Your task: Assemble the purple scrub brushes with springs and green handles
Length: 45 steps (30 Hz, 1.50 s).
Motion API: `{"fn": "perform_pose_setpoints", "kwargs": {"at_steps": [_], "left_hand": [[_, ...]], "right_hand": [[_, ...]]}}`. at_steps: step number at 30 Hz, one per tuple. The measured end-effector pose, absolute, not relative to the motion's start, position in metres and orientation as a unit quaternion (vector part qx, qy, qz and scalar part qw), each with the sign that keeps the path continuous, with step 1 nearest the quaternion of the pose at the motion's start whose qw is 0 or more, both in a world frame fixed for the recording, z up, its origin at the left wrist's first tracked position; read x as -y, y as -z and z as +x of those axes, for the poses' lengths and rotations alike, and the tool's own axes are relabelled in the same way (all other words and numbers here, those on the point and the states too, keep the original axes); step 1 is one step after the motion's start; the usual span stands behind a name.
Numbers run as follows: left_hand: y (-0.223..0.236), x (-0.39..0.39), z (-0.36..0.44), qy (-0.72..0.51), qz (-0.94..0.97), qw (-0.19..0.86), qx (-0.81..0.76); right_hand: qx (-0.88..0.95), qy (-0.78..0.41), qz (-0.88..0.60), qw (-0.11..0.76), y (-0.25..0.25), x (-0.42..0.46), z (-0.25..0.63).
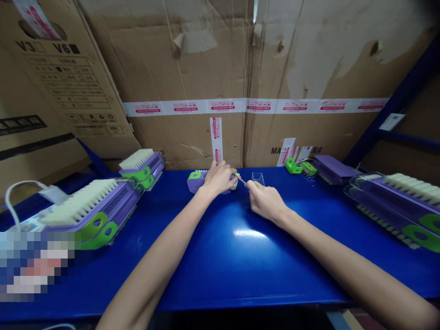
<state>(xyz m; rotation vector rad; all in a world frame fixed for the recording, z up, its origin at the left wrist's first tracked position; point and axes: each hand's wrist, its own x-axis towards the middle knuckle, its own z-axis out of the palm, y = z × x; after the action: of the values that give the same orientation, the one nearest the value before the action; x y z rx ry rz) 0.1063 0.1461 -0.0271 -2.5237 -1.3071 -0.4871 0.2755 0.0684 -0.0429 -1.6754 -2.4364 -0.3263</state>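
On the blue table [192, 256], near the back wall, lies a purple brush [196, 184] with a green end piece and pale bristles. Over its top my left hand [218, 178] is closed, covering most of the middle. My right hand [265, 198], just to the right, grips a thin metal rod-like tool [242, 180]. The rod points left at the brush's pale right end; whether its tip touches is too small to tell. The tool's handle is hidden in my fist. Right behind that hand stands a small clear plastic box [257, 177].
Stacked purple-and-green brushes [92, 206] stand on the left, with a smaller stack [144, 168] behind. More brushes [395, 201] lie at right, by a purple shell [333, 168], green parts [294, 166] and small springs [311, 180]. Cardboard [192, 68] walls the back. A white cable [25, 183] loops at left.
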Motion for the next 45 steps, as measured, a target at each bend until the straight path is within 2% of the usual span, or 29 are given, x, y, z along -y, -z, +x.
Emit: {"fn": "perform_pose_setpoints", "kwargs": {"at_steps": [5,9,12,14,16,18,21,23,25,28,31,33,38,45], "left_hand": [[0.028,-0.147,0.109,0.178,-0.856,0.121,0.470],[0.023,-0.144,0.115,0.257,-0.834,0.067,0.484],[0.017,-0.140,0.120,0.334,-0.804,0.027,0.491],[0.014,-0.138,0.122,0.359,-0.794,0.004,0.491],[0.013,-0.137,0.125,0.374,-0.789,-0.016,0.487],[0.014,-0.136,0.127,0.394,-0.784,-0.046,0.478],[0.016,-0.134,0.131,0.426,-0.776,-0.123,0.448],[0.016,-0.132,0.132,0.442,-0.774,-0.166,0.422],[0.014,-0.130,0.129,0.451,-0.777,-0.162,0.408],[0.011,-0.129,0.114,0.420,-0.793,-0.039,0.438],[0.014,-0.130,0.088,0.329,-0.807,0.116,0.477],[0.021,-0.132,0.070,0.276,-0.810,0.176,0.486],[0.043,-0.131,0.044,0.229,-0.817,0.207,0.488],[0.054,-0.129,0.043,0.220,-0.827,0.203,0.475]], "right_hand": [[0.717,0.145,-0.663,0.160,0.033,-0.088,0.311],[0.640,0.103,-0.754,0.106,0.036,-0.105,0.338],[0.638,0.068,-0.765,0.058,0.042,-0.110,0.349],[0.635,0.076,-0.767,0.057,0.043,-0.110,0.349],[0.642,0.106,-0.751,0.114,0.041,-0.108,0.342],[0.690,0.112,-0.681,0.218,0.038,-0.105,0.328],[0.772,0.034,-0.526,0.355,0.035,-0.101,0.302],[0.778,-0.009,-0.480,0.404,0.034,-0.101,0.288],[0.757,-0.020,-0.492,0.429,0.034,-0.104,0.283],[0.714,-0.008,-0.571,0.405,0.031,-0.110,0.287],[0.678,0.035,-0.660,0.322,0.027,-0.112,0.293],[0.671,0.060,-0.694,0.256,0.026,-0.111,0.292],[0.678,0.098,-0.713,0.147,0.033,-0.107,0.285],[0.695,0.153,-0.691,0.126,0.048,-0.106,0.287]]}}
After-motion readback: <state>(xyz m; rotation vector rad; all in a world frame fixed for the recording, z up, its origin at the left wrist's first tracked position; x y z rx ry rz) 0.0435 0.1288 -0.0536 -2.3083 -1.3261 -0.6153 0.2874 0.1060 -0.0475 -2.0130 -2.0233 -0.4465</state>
